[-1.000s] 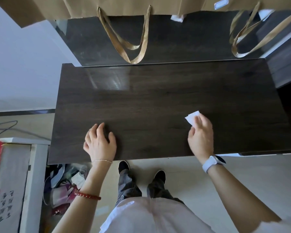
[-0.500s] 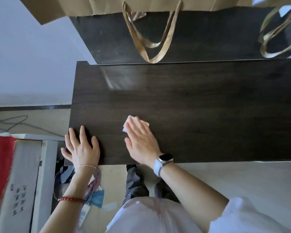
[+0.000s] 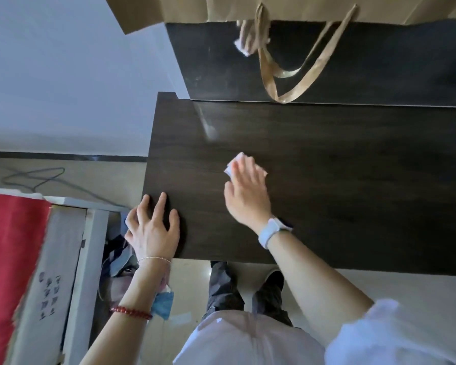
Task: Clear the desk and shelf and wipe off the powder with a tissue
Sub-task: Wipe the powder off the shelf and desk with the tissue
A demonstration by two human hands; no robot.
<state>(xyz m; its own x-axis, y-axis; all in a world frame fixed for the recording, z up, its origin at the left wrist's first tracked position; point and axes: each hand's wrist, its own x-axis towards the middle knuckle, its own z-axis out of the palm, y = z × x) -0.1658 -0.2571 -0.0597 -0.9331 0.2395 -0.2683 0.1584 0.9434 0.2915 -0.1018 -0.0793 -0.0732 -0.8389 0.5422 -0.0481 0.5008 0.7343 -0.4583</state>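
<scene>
The dark wooden desk (image 3: 353,180) fills the middle of the view. My right hand (image 3: 246,192) lies flat on its left half and presses a white tissue (image 3: 233,164) onto the wood; only the tissue's edges show past my fingers. My left hand (image 3: 153,227) rests with spread fingers on the desk's front left corner and holds nothing. Behind the desk rises a glossy dark back panel (image 3: 379,64), which mirrors my right hand and the tissue. A faint pale streak (image 3: 208,127) shows on the desk near the panel.
A brown paper bag (image 3: 274,6) with ribbon handles (image 3: 300,83) hangs over the panel from the shelf above. Left of the desk stand a white cabinet with a red cover (image 3: 11,259), a pile of bags (image 3: 119,259) and a grey cable (image 3: 37,177) on the floor.
My right hand swept the tissue from the desk's right side over to the left part, then a little farther from me. My left hand slid to the front left corner.
</scene>
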